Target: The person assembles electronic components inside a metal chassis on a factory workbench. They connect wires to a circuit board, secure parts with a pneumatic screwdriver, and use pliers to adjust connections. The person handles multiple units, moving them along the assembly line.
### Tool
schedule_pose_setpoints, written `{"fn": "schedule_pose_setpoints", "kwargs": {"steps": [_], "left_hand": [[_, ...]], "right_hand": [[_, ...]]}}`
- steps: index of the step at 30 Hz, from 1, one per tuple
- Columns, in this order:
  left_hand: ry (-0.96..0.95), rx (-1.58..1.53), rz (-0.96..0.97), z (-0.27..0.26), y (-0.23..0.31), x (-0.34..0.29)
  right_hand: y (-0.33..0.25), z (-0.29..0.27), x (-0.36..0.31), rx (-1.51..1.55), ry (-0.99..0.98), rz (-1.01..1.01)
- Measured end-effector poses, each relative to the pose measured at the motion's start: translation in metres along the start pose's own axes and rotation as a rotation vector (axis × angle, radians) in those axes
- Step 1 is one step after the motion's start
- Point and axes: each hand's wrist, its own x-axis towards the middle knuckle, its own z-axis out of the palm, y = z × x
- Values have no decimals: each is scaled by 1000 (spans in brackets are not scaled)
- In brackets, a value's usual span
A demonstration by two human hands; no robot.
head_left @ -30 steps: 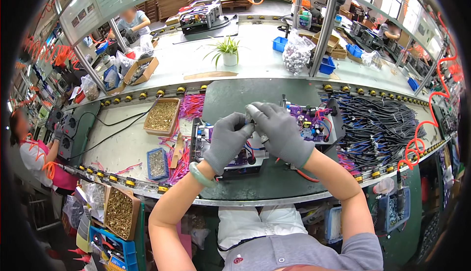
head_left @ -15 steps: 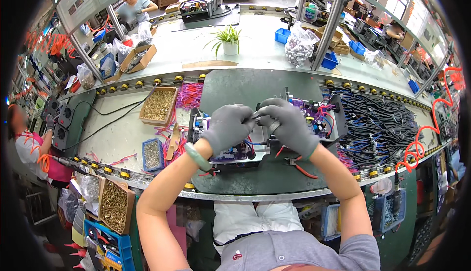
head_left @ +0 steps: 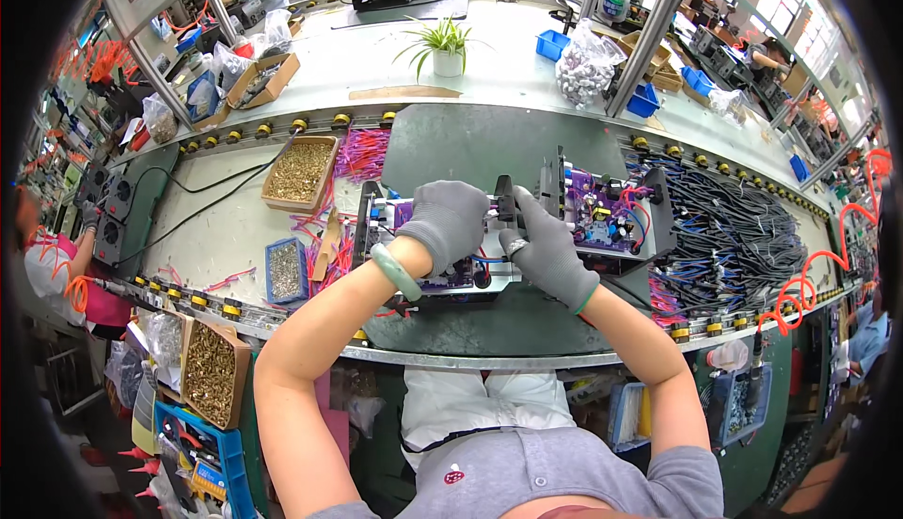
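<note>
Two open electronic units stand side by side on a dark green board (head_left: 423,331). The left unit's purple circuit board (head_left: 403,212) is partly covered by my left hand (head_left: 448,228). Curled grey-gloved fingers of that hand meet beside the unit's upright black end panel (head_left: 505,196); what they pinch is too small to make out. My right hand (head_left: 553,260), gloved too, grips the panel's right side, index finger stretched along it and thumb lower down. Right of it, the second unit's purple circuit board (head_left: 602,207) shows red and blue wires.
Black cables (head_left: 738,228) lie heaped at the right. Brass parts fill a cardboard box (head_left: 301,173) at the left, near a small blue bin (head_left: 286,272). Roller tracks edge the bench; a potted plant (head_left: 448,63) stands beyond. Other people work farther off.
My hands have drawn apart at the panel's top; the right has slid lower and right, thumb and index spreading. My right wrist now covers the red-handled cutters. The view has shifted slightly.
</note>
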Motion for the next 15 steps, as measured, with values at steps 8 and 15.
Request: {"fn": "schedule_pose_setpoints", "kwargs": {"steps": [8, 15], "left_hand": [[301, -27, 214, 37, -11, 0], [191, -94, 111, -9, 0, -19]], "right_hand": [[0, 14, -1, -28, 136, -97], [1, -11, -7, -119, 229, -293]]}}
